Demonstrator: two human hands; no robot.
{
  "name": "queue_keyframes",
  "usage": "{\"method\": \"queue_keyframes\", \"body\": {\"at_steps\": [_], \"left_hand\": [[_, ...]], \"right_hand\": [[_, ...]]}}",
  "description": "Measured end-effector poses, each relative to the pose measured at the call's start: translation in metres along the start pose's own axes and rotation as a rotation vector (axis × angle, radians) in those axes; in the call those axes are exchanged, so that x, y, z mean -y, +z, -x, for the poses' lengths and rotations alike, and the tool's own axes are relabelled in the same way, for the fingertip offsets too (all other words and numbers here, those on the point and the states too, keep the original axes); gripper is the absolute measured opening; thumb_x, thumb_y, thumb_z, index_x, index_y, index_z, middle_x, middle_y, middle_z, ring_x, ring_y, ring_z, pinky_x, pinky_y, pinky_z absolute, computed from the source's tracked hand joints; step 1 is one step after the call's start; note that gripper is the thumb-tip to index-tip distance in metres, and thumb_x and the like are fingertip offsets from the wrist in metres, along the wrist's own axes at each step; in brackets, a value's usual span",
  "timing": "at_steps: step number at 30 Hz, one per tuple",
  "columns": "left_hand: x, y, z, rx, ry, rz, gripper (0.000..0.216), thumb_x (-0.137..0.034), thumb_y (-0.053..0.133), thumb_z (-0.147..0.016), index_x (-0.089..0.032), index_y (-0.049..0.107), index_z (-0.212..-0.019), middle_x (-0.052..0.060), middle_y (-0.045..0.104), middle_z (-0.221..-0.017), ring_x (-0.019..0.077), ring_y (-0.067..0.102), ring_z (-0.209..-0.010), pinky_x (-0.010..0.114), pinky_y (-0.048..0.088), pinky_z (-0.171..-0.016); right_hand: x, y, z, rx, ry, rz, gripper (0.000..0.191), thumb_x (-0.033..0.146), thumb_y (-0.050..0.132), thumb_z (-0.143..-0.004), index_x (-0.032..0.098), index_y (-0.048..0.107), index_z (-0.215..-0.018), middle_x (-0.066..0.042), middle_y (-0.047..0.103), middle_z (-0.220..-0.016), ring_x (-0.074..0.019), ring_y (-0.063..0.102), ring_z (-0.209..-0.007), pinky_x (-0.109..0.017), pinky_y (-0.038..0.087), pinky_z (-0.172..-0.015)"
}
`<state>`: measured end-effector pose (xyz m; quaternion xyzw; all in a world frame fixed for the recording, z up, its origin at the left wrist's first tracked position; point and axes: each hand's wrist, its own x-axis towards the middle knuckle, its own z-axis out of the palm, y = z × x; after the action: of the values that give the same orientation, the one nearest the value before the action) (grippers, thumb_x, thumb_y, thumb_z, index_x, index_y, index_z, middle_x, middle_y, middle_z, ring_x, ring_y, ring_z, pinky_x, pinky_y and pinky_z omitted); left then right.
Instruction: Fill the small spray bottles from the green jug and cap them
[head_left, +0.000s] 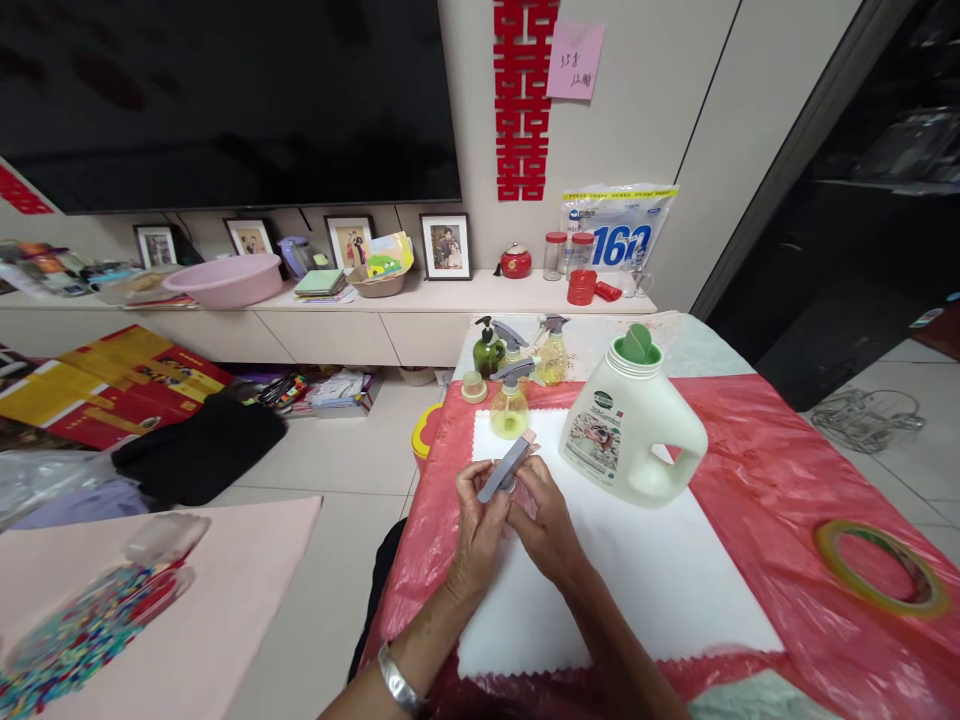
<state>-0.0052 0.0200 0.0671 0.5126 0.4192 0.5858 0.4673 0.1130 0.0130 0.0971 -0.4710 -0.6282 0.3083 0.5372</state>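
Observation:
My left hand (478, 525) and my right hand (553, 525) are both closed on a grey trigger spray head (504, 472) with a pink tip. They hold it above a white sheet with a scalloped edge (622, 590). Whatever lies below the spray head is hidden by my fingers. Just beyond my hands stands a small spray bottle (510, 415) with yellowish liquid. A large pale jug (637, 440) with a label stands to the right of my hands, a green cap or scoop (638, 344) in its mouth.
Behind stand another spray bottle (553, 358), a green pump bottle (488, 352) and a small round cap (474, 386). A tape roll (881, 567) lies on the red plastic cover (787, 480). At left, a pink table (255, 570) bears colourful small pieces (82, 625).

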Motion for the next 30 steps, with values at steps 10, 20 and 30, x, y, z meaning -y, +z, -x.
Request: {"method": "queue_keyframes", "body": {"at_steps": [10,20,30], "left_hand": [[-0.003,0.0,0.002,0.044,0.024,-0.021,0.061,-0.063,0.061,-0.089,-0.024,0.041,-0.131,0.014,0.055,-0.133,0.0295,0.056,-0.125,0.049,0.046,-0.106],[-0.006,-0.001,0.001,0.051,0.012,-0.013,0.067,-0.068,0.065,-0.083,-0.023,0.044,-0.129,0.013,0.053,-0.13,0.0295,0.054,-0.124,0.048,0.043,-0.108],[0.002,-0.006,0.0,0.157,0.022,0.03,0.073,-0.061,0.069,-0.083,-0.021,0.039,-0.136,0.016,0.049,-0.138,0.0305,0.051,-0.13,0.05,0.04,-0.112]], "right_hand": [[0.0,0.003,-0.003,-0.002,-0.015,0.045,0.012,0.023,0.051,-0.088,0.022,0.063,-0.088,-0.005,0.058,-0.095,-0.0216,0.057,-0.095,-0.037,0.05,-0.084],[-0.008,0.023,0.008,-0.294,0.043,0.093,0.006,0.024,0.06,-0.081,0.024,0.054,-0.083,-0.004,0.056,-0.091,-0.0223,0.056,-0.089,-0.039,0.048,-0.079],[-0.004,0.006,0.004,-0.034,0.072,-0.032,0.015,0.029,0.057,-0.086,0.024,0.067,-0.096,-0.006,0.058,-0.103,-0.0225,0.059,-0.102,-0.038,0.052,-0.088]]}}
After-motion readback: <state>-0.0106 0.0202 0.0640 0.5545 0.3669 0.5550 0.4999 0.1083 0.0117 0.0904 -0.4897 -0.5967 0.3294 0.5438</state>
